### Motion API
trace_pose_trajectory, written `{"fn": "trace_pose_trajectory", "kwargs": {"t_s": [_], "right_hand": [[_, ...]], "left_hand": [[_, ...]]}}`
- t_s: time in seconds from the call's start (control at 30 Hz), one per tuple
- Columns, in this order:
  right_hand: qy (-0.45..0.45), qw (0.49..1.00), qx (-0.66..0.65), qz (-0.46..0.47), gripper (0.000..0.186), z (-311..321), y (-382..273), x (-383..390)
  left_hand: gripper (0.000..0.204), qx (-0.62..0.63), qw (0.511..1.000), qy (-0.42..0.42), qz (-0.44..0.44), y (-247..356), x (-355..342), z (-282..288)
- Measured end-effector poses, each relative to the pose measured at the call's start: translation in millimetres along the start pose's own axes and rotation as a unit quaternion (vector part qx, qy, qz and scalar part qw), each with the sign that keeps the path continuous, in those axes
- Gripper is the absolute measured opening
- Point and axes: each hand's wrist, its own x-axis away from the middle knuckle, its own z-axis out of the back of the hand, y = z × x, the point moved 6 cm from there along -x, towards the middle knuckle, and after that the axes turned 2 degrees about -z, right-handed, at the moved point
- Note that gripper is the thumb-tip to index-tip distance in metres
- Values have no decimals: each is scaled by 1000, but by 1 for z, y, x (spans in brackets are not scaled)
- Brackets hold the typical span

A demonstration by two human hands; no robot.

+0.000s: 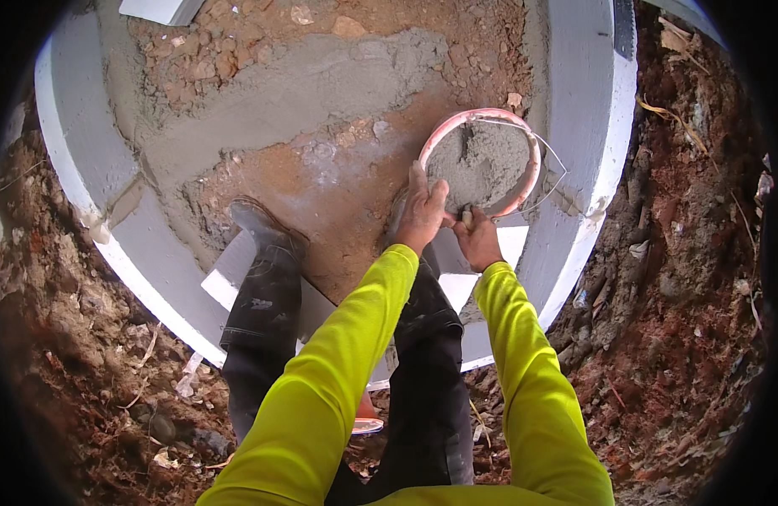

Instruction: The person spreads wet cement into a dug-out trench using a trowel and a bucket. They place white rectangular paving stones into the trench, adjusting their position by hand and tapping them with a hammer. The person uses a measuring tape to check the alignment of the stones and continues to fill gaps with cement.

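Note:
A round pink-rimmed bucket (pixel 482 113) holds wet grey mortar (pixel 500 160) and faces me with its mouth up. My left hand (pixel 422 212) is closed on the left side of its rim, thumb toward the mortar. Close by, my right hand (pixel 478 239) grips the near edge of the rim with curled fingers. The bucket's thin wire handle (pixel 563 171) hangs out over the right side. The bucket's bottom is hidden, so I cannot tell whether it rests on the ground.
Grey concrete blocks line the right (pixel 579 110) and left (pixel 79 110). A strip of spread mortar (pixel 296 93) crosses brown soil (pixel 338 244) and rubble. A loose block (pixel 161 8) lies at the far left. My boot (pixel 267 228) stands beside a white-faced block (pixel 229 270). Rough earth (pixel 659 337) lies outside.

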Motion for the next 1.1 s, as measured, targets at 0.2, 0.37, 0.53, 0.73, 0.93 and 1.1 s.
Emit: {"fn": "trace_pose_trajectory", "kwargs": {"t_s": [0.2,0.37,0.53,0.73,0.93,1.1], "right_hand": [[-156,908,-361,-148,44,-54,20,25],[-80,919,-387,3,24,-29,2,60],[-47,952,-281,114,29,13,-66,82],[44,958,-26,282,39,-1,-196,19],[110,963,43,244,39,-22,-203,-7],[137,973,153,106,41,58,-58,85]], "left_hand": [[92,-32,990,132,29,-9,21,-30],[90,4,988,154,-33,10,54,-29],[77,155,963,204,-84,47,106,18],[79,115,934,331,-65,39,54,136],[74,-22,959,280,47,-7,57,206],[69,-51,986,140,78,-26,68,153]]}}
